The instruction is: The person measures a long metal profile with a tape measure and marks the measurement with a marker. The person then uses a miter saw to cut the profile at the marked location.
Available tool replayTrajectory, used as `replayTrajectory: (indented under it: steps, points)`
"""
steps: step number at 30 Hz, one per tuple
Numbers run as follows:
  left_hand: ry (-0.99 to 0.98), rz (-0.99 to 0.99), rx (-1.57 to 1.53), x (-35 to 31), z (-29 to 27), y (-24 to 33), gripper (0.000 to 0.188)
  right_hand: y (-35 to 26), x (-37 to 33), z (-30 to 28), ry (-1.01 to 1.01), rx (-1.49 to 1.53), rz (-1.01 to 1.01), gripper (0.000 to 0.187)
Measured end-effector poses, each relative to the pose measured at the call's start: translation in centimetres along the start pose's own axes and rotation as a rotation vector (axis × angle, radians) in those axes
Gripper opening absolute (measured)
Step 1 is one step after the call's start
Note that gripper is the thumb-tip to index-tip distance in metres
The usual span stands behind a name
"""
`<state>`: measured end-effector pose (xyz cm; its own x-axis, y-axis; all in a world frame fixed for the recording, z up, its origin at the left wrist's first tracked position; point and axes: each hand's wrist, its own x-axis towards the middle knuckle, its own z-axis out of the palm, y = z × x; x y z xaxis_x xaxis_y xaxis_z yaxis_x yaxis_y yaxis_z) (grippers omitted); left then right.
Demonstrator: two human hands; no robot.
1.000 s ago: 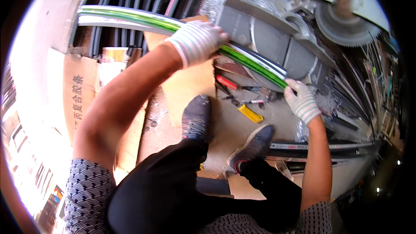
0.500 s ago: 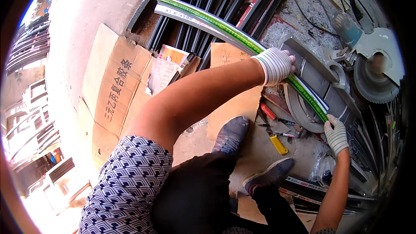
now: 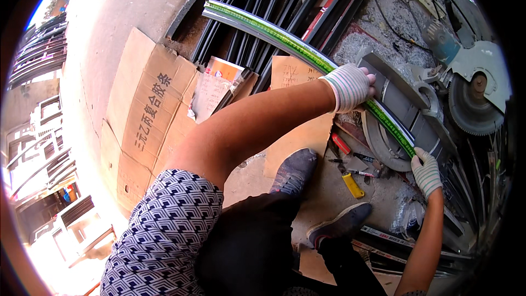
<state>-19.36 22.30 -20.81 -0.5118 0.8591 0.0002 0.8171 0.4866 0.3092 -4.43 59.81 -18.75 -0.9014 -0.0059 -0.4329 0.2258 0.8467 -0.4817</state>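
Observation:
A long metal profile bar with green-and-white film along it runs slantwise from the upper middle down to the right. My left hand, in a striped white knit glove with bare fingertips, is wrapped around the bar at its right half. My right hand, gloved alike, grips the bar's lower right end between thumb and fingers. Below the bar, between my hands, lies the grey base of a mitre saw. Its toothed round blade stands to the right, apart from the bar and my hands.
Black profiles lie beyond the bar, near metal shavings. Flattened cardboard covers the floor at left. Close to my shoes are a yellow-handled cutter, a red-handled tool and a marker. More strips lie at lower right.
The bar is rolled slightly about its length, so more of its green face shows and less of its white side. Both hands keep their hold, and the whole view has shifted a little.

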Motion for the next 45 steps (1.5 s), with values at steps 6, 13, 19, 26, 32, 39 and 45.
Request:
replayTrajectory:
  steps: [6,13,19,26,32,39,45]
  points:
    - [0.004,0.006,0.042,0.2,-0.4,0.3,0.040,1.1,0.0,0.1,0.001,0.010,-0.033,0.027]
    - [0.059,-0.024,0.048,0.0,-0.4,1.4,0.050,-0.7,0.0,-1.3,-0.074,-0.134,-0.028,0.034]
    - [0.074,-0.023,0.084,-1.1,0.9,1.6,0.055,-2.2,-0.3,-0.2,-0.105,-0.012,0.065,0.030]
    - [0.134,-0.001,0.138,-0.3,1.2,0.9,0.056,-1.6,0.4,-0.3,-0.114,-0.018,0.128,0.034]
    - [0.164,-0.001,0.135,-0.2,1.4,0.8,0.056,-1.0,1.1,-0.5,-0.077,-0.042,0.037,0.035]
    - [0.144,-0.029,0.114,0.0,1.1,1.1,0.056,-0.6,1.8,-1.3,-0.077,-0.068,0.012,0.035]
    - [0.171,-0.060,0.093,0.0,1.3,1.2,0.057,-2.4,2.9,-2.8,-0.177,-0.069,0.073,0.033]
